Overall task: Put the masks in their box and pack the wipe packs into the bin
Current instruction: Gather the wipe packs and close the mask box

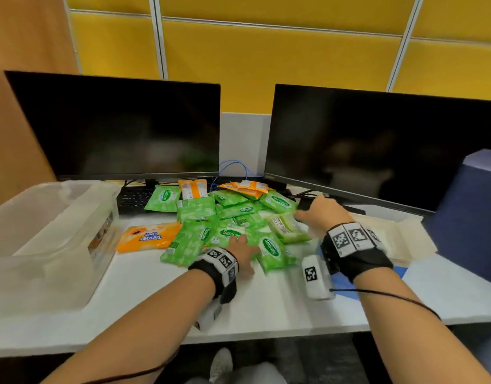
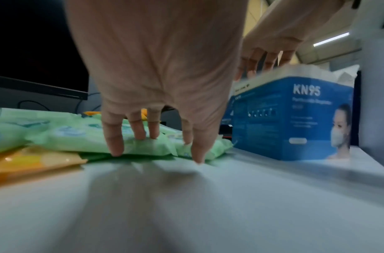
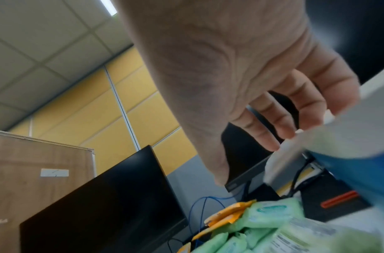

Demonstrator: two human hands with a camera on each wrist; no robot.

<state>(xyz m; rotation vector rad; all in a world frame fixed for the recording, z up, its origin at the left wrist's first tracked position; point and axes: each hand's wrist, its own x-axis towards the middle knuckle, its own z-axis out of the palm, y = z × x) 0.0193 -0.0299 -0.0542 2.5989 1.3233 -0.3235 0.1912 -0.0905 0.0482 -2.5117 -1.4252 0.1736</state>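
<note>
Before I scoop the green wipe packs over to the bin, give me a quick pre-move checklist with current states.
1. Left hand on the green wipe packs: ok, fingers pressing on the pile's near edge.
2. Firm grip on a pack: not ok, fingers only rest on top.
3. Clear plastic bin open and nothing visible inside: ok.
4. Right hand free: cannot tell, fingers loose beside the KN95 mask box.
5. Masks all boxed: cannot tell.
</note>
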